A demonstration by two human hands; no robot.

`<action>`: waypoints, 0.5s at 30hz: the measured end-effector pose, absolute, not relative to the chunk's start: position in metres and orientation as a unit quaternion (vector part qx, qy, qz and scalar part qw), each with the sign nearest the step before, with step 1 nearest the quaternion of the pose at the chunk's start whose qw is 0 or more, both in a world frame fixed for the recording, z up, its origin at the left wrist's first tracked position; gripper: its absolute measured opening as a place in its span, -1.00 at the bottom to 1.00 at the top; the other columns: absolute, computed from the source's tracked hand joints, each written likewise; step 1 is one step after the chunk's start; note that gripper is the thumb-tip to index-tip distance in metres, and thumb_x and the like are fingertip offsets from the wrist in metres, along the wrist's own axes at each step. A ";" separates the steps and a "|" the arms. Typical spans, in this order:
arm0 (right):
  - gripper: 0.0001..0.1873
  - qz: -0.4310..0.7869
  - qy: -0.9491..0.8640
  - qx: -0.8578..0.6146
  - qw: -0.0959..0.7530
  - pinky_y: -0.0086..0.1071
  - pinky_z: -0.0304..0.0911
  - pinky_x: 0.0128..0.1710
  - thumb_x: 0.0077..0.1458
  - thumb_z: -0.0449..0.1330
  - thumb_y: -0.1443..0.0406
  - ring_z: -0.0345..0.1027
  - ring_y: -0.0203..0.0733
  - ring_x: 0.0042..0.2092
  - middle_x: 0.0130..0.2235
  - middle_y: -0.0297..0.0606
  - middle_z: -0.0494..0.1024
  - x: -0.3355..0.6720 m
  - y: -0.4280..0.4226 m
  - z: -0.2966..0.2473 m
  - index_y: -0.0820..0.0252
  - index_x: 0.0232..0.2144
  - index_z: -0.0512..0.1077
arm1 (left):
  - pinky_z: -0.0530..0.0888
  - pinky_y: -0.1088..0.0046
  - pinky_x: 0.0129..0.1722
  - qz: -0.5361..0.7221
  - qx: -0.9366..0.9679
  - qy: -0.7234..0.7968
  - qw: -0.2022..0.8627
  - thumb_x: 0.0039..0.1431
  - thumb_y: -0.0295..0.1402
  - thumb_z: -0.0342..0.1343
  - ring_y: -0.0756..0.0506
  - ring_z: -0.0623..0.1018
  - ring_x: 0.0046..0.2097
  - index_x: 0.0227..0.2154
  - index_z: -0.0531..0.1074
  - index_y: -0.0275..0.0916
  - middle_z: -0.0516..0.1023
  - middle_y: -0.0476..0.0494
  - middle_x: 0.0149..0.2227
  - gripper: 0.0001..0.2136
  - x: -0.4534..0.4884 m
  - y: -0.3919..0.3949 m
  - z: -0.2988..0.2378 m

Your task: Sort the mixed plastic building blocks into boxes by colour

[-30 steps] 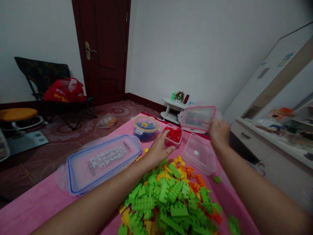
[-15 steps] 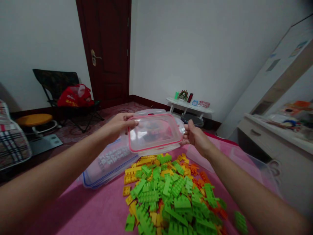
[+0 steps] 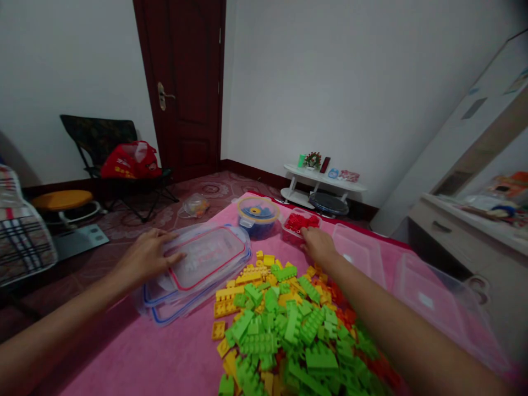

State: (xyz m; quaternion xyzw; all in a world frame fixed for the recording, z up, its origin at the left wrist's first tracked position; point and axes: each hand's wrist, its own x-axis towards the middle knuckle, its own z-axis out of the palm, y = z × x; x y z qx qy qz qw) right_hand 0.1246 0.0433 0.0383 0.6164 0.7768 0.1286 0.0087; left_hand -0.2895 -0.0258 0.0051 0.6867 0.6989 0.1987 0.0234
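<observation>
A clear lid with a red seal (image 3: 208, 256) lies on top of other clear lids with blue seals (image 3: 167, 318), on the left of the pink cloth. My left hand (image 3: 150, 254) rests at its left end, thumb and fingers spread over the edge. Farther right, my right hand (image 3: 317, 245) grips the near rim of a small clear container (image 3: 291, 235) of red toy bricks (image 3: 300, 221); its thumb is hidden. A round tub with a yellow-rimmed lid (image 3: 258, 217) stands left of that container. Loose green bricks (image 3: 284, 324) and yellow bricks (image 3: 226, 294) are heaped between my forearms.
Orange bricks (image 3: 348, 316) lie partly under my right forearm. Large clear plastic containers (image 3: 437, 300) are at the right side of the pink cloth (image 3: 124, 352). A clear bag (image 3: 194, 206) sits on the floor beyond. A drawer cabinet (image 3: 445, 231) stands at the right.
The red-sealed lid, held up between both hands before, now lies on the stack at left. My right hand has let go of it and is at the red-brick container, which has come into view.
</observation>
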 end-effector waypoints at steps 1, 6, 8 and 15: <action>-0.73 0.126 0.780 0.613 0.012 -0.34 0.19 -0.18 0.04 0.14 0.33 0.32 -0.05 -0.06 -0.13 -0.06 0.48 0.125 0.044 0.039 0.24 -0.16 0.36 | 0.27 0.21 0.02 0.192 0.691 0.697 0.001 -0.07 -0.04 0.10 -0.33 0.37 0.01 -0.09 0.45 -0.26 0.44 -0.24 -0.06 -0.48 -0.288 -0.025 0.006; -0.83 0.126 0.796 0.592 0.000 -0.43 0.14 -0.24 0.03 0.12 0.34 0.36 -0.15 -0.13 -0.20 -0.19 0.51 0.129 0.039 0.047 0.19 -0.27 0.40 | 0.20 0.13 0.08 0.206 0.679 0.704 0.022 -0.01 -0.01 0.07 -0.40 0.21 0.16 0.12 0.26 -0.20 0.30 -0.23 0.13 -0.36 -0.295 -0.020 -0.002; -0.86 0.132 0.794 0.593 -0.018 -0.43 0.10 -0.31 0.02 0.12 0.32 0.37 -0.18 -0.19 -0.23 -0.22 0.51 0.131 0.032 0.054 0.19 -0.32 0.41 | 0.24 0.20 0.07 0.205 0.687 0.691 0.091 0.03 0.00 0.02 -0.35 0.27 0.15 0.18 0.15 -0.27 0.28 -0.26 0.16 -0.31 -0.301 -0.016 -0.007; -0.95 0.156 0.794 0.582 -0.082 -0.41 -0.05 -0.44 -0.06 0.17 0.29 0.30 -0.24 -0.34 -0.38 -0.32 0.48 0.137 -0.033 0.108 0.15 -0.48 0.37 | 0.35 0.30 -0.01 0.257 0.680 0.668 0.161 -0.16 -0.04 0.16 -0.28 0.44 0.04 -0.03 0.37 -0.05 0.52 0.06 -0.04 -0.45 -0.316 -0.024 -0.012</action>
